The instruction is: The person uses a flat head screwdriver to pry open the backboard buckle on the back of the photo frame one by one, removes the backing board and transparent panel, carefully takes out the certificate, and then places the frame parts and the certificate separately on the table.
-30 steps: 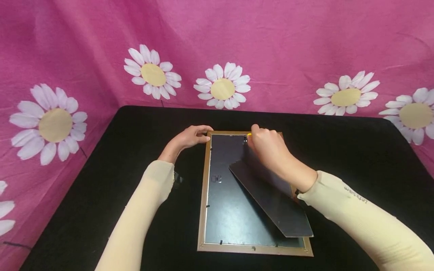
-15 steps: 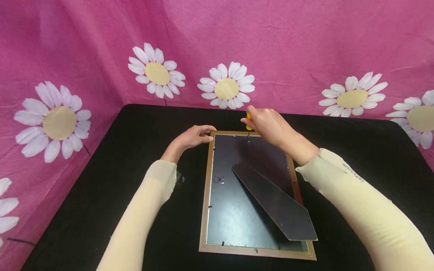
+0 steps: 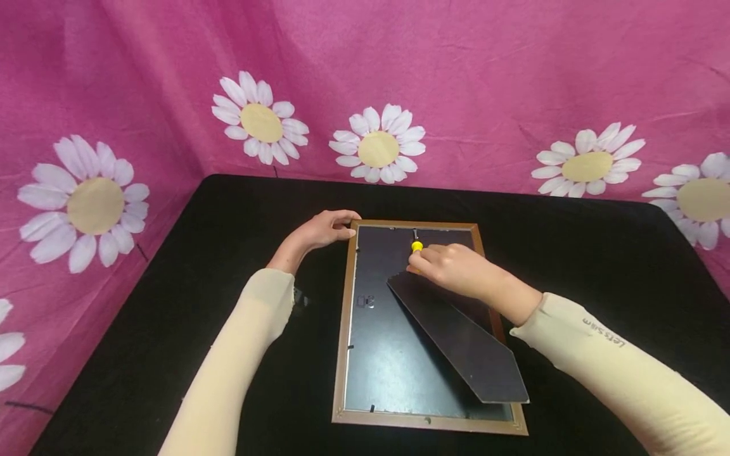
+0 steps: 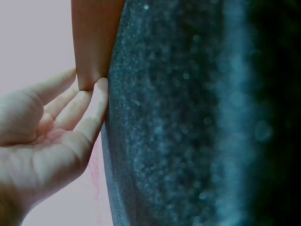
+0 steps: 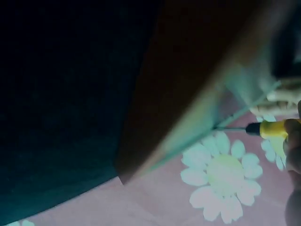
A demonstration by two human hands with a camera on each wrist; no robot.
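A picture frame with a gold-brown border lies back side up on the black table. My left hand holds its far left corner; in the left wrist view the fingers and thumb meet around the border's end. My right hand grips a yellow-handled screwdriver, its handle tilted toward me. In the right wrist view the thin shaft of the screwdriver reaches the backing at the frame's edge. At the far edge its tip meets a small tab. The palm hides most of the handle.
A black stand flap slants up from the backing board, under my right forearm. Small dark tabs, such as one tab, line the border. A metal hanger sits at the left. Behind the table hangs a pink flowered cloth.
My right hand rose past the frame's far edge with the screwdriver upright, then came down toward me, tilting the handle back over the board. The left hand stays at the corner.
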